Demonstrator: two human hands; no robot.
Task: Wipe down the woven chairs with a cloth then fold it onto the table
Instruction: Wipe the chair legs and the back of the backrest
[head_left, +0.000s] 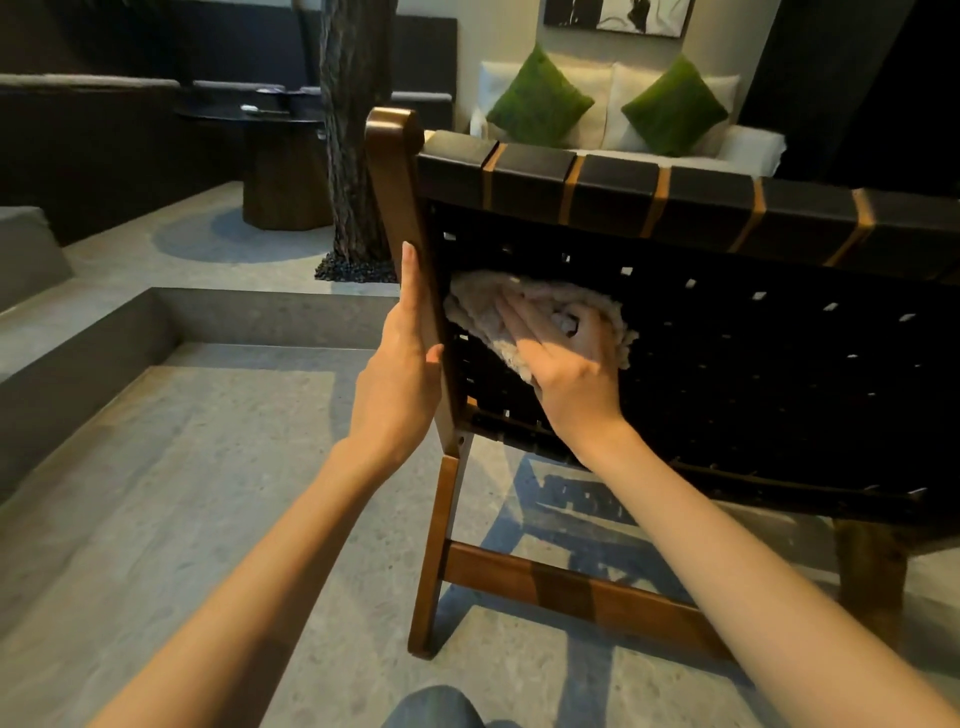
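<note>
A woven chair (727, 332) with black straps and a brown wooden frame stands in front of me, seen from behind. A fluffy off-white cloth (483, 306) lies against the left part of its woven back. My right hand (566, 364) presses flat on the cloth, fingers spread and pointing up-left. My left hand (405, 364) rests against the chair's left wooden upright, fingers straight along its outer side and thumb on its near edge. No second chair is visible.
A round dark table (260, 117) on a stump base stands at the back left beside a tree trunk (356, 130). A white sofa (748, 143) with two green cushions is behind the chair. A concrete step (156, 322) runs along the left. My knee (436, 709) shows at the bottom.
</note>
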